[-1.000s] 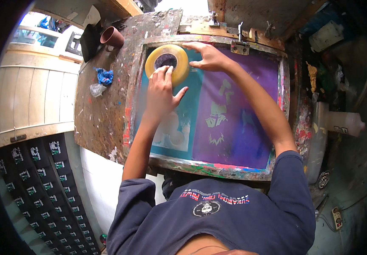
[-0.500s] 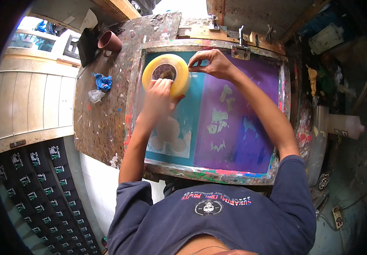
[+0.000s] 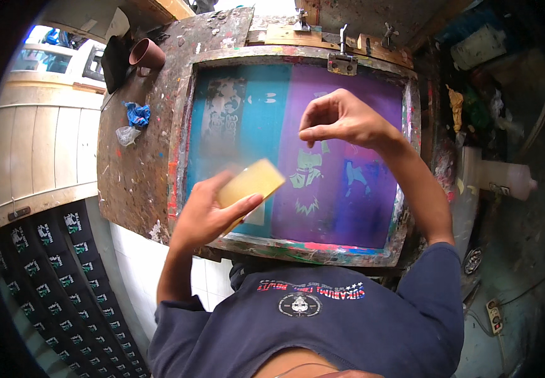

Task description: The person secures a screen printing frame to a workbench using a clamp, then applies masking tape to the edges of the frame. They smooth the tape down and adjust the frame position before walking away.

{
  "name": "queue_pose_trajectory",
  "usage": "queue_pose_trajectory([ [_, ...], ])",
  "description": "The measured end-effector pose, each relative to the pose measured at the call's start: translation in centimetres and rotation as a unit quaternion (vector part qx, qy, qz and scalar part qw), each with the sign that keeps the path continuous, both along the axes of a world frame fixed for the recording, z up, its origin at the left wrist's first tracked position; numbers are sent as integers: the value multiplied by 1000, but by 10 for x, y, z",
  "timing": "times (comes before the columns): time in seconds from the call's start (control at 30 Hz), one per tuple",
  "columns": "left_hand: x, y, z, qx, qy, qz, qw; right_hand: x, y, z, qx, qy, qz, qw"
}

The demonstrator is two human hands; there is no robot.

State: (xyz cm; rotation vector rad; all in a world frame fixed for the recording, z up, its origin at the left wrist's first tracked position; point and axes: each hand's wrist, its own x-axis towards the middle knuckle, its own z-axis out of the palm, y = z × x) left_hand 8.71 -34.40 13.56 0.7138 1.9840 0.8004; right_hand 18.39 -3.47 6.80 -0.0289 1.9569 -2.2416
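My left hand (image 3: 204,211) grips a wide roll of clear yellowish tape (image 3: 253,183), turned so that its broad side faces up. The roll is over the lower left of a screen-printing frame (image 3: 181,135) lying on the bench. My right hand (image 3: 348,120) hovers over the frame's purple mesh (image 3: 342,220), fingers curled in and thumb close to the forefinger. Whether a bit of tape sits between those fingertips cannot be made out. The teal mesh (image 3: 263,123) at the left carries a pale printed pattern, partly hidden by my left hand and the roll.
Metal hinge clamps (image 3: 343,63) hold the frame's far edge. On the paint-stained bench (image 3: 159,120) at the left are a brownish-pink mug (image 3: 147,55), crumpled blue wrapping (image 3: 137,114) and clear plastic (image 3: 127,135). A translucent bottle (image 3: 505,178) lies at the right.
The tape roll came nearer to me and tipped from flat-face-up onto its edge. My right hand left the roll and shifted right and nearer, uncovering the far teal pattern.
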Motion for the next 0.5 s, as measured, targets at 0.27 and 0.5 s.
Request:
queue_pose_trajectory([
  [0.27, -21, -43, 55, -202, 41, -35, 978, 86, 54, 32, 123, -60, -186, 973],
  [0.5, 19, -54, 123, 45, 505, -122, 853, 197, -7, 46, 49, 175, -396, 900],
])
